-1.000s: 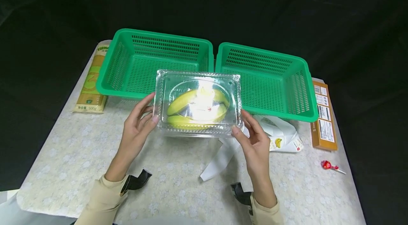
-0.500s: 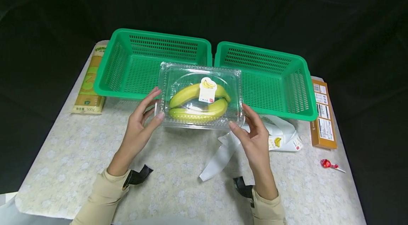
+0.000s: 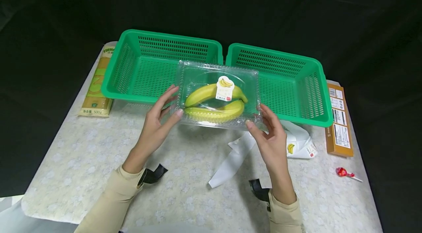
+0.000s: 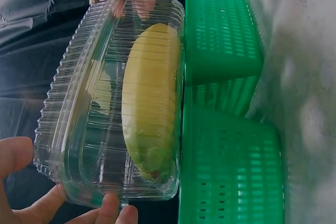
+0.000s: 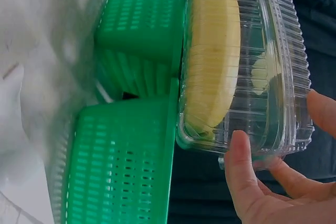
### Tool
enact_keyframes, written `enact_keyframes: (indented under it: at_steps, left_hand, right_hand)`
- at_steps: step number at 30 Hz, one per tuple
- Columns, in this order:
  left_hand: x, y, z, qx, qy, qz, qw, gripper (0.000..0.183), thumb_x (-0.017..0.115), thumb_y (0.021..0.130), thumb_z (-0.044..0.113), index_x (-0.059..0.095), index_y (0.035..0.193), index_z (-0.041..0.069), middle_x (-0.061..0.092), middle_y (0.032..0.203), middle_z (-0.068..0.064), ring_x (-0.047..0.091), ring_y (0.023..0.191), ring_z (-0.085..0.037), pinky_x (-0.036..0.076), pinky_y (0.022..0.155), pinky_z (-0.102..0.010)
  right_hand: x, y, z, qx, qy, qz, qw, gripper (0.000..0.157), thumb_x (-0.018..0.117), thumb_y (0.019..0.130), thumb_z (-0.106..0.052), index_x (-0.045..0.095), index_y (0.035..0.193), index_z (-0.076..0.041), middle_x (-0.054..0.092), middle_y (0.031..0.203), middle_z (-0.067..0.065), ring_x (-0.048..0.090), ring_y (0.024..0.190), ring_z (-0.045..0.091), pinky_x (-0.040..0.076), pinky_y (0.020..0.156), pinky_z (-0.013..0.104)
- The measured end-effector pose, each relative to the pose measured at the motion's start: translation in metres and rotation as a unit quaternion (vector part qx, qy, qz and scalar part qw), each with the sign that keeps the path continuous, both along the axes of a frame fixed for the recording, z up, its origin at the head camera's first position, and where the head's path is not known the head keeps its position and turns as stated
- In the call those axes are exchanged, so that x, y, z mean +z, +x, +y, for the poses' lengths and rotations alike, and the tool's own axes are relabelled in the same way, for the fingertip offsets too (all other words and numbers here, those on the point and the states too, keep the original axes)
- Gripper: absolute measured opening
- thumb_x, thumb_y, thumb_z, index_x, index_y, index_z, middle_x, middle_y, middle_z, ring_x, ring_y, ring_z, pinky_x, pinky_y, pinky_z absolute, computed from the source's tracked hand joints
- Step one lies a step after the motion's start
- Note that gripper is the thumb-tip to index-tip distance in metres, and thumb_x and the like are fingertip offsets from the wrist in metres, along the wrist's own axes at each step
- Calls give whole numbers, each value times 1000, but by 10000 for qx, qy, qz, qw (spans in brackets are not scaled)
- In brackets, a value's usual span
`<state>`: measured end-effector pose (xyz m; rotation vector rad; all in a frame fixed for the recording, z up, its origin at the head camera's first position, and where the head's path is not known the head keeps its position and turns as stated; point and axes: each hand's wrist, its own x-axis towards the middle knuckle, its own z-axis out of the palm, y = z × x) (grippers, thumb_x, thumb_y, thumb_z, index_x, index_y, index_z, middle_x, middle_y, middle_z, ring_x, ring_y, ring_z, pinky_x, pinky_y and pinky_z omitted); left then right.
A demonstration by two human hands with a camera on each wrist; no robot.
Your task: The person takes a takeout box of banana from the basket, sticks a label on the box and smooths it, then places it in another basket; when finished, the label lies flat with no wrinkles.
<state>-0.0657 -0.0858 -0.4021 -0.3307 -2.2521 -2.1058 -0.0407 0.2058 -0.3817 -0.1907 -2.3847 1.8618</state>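
Observation:
A clear plastic clamshell box (image 3: 197,75) with two yellow bananas (image 3: 214,114) inside is held up between both hands. A white banana-shaped-top sticker (image 3: 225,89) sits on its lid. My left hand (image 3: 155,128) grips the box's left end, thumb on the near corner and fingers round the side. At the right end my right hand (image 3: 271,139) pinches the near corner, its thumb in front and fingers beside the wall. Both wrist views show the fingertips against the box ends, with the lid closed over the fruit.
Two green baskets (image 3: 165,98) (image 3: 280,114) stand side by side behind the box. A yellow noodle pack (image 3: 95,90) lies far left. An orange-brown carton (image 3: 339,123), a red lollipop (image 3: 343,172) and a roll of white stickers (image 3: 298,141) with a trailing strip (image 3: 227,169) lie right.
Both hands have moved the box slightly up and to the right in the head view and tilted it. Glare has left the lid, so the sticker now shows plainly.

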Motion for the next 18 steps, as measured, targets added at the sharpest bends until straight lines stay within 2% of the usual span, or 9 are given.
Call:
enact_keyframes:
  at_steps: [7,12,18]
  left_hand:
    - [-1,-11,12,23,-4,240,9997,59,60,99,12,42,153,22,29,166,1,45,143,-23,38,118,-49]
    - [-1,-15,15,61,-52,317,9995,57,60,99,13,43,153,22,31,165,0,47,142,-23,39,117,-48]
    - [-3,-17,20,68,-135,327,9993,56,61,98,15,45,152,20,33,165,0,50,140,-25,42,115,-49]
  right_hand:
    - [0,-4,7,-168,14,33,9999,58,68,95,-10,48,148,-20,53,148,4,52,129,14,47,94,18]
    - [-2,-7,8,-236,23,96,9997,58,67,96,-9,47,150,-19,52,149,8,49,134,16,45,97,21]
    - [-6,-5,11,-311,128,83,9994,58,65,98,-11,44,151,-21,53,149,6,46,139,16,42,102,24]
